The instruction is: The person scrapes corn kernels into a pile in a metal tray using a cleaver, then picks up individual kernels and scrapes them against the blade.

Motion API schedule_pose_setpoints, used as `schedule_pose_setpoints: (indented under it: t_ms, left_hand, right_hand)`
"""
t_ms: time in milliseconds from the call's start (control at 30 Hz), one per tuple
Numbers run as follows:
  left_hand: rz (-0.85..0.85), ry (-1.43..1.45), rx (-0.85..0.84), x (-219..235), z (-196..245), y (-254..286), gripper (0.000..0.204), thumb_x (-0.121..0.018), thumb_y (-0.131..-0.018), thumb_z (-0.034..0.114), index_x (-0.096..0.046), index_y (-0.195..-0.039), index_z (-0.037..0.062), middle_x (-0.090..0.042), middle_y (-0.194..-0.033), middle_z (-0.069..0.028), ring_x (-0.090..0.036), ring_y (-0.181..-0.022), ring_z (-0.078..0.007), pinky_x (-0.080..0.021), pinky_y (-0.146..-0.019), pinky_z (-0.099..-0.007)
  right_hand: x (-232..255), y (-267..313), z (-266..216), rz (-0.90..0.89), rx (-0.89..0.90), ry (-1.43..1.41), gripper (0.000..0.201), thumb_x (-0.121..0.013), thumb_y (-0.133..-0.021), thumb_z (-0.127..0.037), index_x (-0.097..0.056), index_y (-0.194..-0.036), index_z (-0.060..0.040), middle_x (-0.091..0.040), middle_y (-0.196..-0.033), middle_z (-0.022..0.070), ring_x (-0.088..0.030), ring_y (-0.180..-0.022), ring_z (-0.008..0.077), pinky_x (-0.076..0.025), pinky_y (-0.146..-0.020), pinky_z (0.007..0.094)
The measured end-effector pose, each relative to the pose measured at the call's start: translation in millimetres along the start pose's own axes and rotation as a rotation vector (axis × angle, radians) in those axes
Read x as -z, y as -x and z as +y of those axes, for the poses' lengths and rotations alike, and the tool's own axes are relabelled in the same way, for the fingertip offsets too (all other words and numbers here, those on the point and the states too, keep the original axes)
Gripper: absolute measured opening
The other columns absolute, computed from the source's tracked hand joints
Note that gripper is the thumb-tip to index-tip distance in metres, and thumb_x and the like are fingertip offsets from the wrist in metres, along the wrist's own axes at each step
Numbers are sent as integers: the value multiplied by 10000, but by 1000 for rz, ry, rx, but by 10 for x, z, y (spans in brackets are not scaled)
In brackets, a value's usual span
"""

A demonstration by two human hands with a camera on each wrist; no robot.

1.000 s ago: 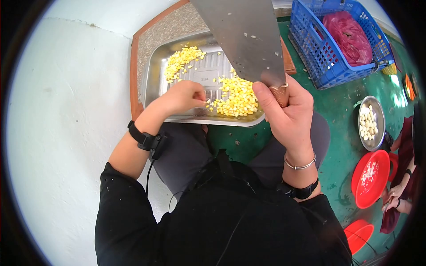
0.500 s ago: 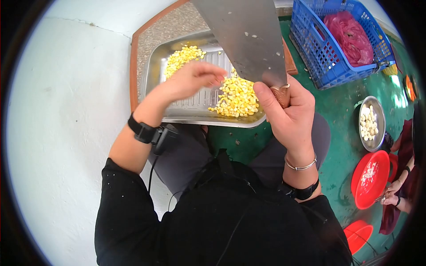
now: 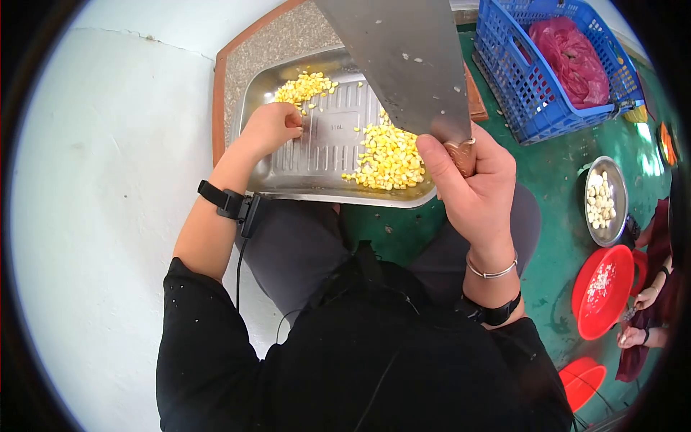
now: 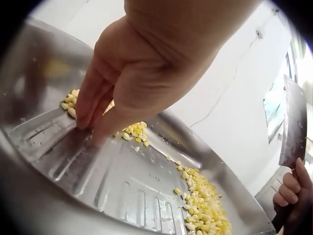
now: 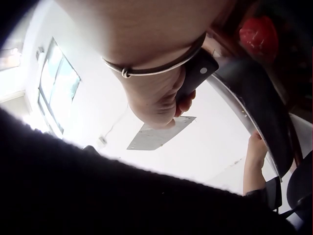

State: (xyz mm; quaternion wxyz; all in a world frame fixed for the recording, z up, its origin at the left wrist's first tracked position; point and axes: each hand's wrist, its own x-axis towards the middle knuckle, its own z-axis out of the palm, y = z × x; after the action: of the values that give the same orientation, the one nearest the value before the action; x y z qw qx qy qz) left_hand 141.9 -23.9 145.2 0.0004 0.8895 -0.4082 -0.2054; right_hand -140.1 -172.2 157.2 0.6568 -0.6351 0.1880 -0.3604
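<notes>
In the head view, my left hand reaches down into the metal tray beside the smaller heap of yellow corn kernels. The left wrist view shows its fingers extended down at the ribbed tray floor, thumb a little apart; no kernel is visible between them. A larger corn heap lies on the tray's right side. My right hand grips the handle of a cleaver, its broad blade raised over the tray's right part. In the right wrist view the blade is partly hidden by that hand.
A blue basket with a pink plastic bag stands at the upper right. Below it are a metal bowl of pale pieces and red basins. Another person's hands show at the right edge. A white wall is on the left.
My left hand has lifted from beside the larger heap, crossed leftward over the tray and come down by the smaller heap. My right hand keeps its grip on the cleaver, nearly still.
</notes>
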Motion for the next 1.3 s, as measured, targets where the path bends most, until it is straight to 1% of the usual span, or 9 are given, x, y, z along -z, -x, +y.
schedule_pose_setpoints:
  t_ms: [200,267,367,400,467,567,667,1067,1300]
  left_hand:
    - [-187,285,-108,-108,342,103,168,-678,-791,76,-654,-938,-2,-668,-831,-49,-618,-762,-112,-493,-685,-257]
    - [-306,681,-134,-123,439,155,195,-633,-830,70,-657,-1012,3,-678,-909,-51,-618,-796,-102,-492,-705,-244]
    - [-181,744,-122,42,369,71,252,-611,-836,57,-644,-1081,8,-676,-982,-73,-627,-829,-126,-494,-734,-257]
    - [-181,745,-121,77,263,1,252,-611,-836,57,-644,-1081,8,-676,-982,-73,-627,-829,-126,-494,-734,-257]
    - [146,238,-84,137,54,-129,277,-631,-818,72,-637,-1088,7,-670,-991,-94,-635,-853,-162,-498,-751,-281]
    - [104,91,4,105,-47,-176,288,-660,-786,86,-644,-1064,14,-666,-959,-106,-634,-847,-196,-498,-757,-300]
    - [102,25,-94,-16,-11,-241,254,-697,-740,136,-666,-980,60,-674,-902,-101,-640,-821,-230,-503,-716,-329]
    - [-70,191,-130,-33,315,-141,109,-673,-735,77,-667,-827,20,-670,-780,-82,-638,-731,-184,-505,-678,-286]
    - [-73,351,-188,-49,429,-16,144,-634,-793,60,-664,-915,-10,-653,-785,-47,-607,-730,-110,-478,-656,-238]
  right_hand:
    - [-23,-11,30,-1,23,19,184,-695,-824,-75,-630,-958,32,-335,-520,-35,-300,-508,27,-262,-459,217]
    - [-32,-7,40,-8,12,15,182,-694,-824,-77,-633,-959,29,-342,-522,-34,-303,-507,27,-265,-459,216]
    - [-52,-4,28,-6,9,10,176,-693,-824,-76,-631,-953,29,-347,-525,-34,-306,-507,28,-268,-461,215]
    - [-56,-6,17,0,21,7,173,-693,-824,-72,-627,-946,32,-346,-527,-33,-305,-509,28,-269,-461,214]
    - [-45,-1,-5,0,-2,7,169,-693,-823,-68,-624,-938,35,-342,-528,-33,-301,-510,30,-270,-462,215]
    - [-46,-1,15,4,-12,-2,168,-694,-820,-61,-620,-933,39,-329,-529,-32,-294,-511,32,-269,-462,216]
    - [-41,-2,30,5,20,8,173,-696,-817,-59,-621,-936,42,-312,-529,-32,-287,-511,33,-266,-462,217]
    - [-42,-23,26,-5,39,29,191,-700,-814,-61,-612,-944,48,-292,-528,-24,-285,-513,30,-271,-464,211]
    - [-41,-19,18,-20,41,57,200,-697,-812,-63,-621,-962,44,-300,-525,-23,-290,-508,29,-280,-466,210]
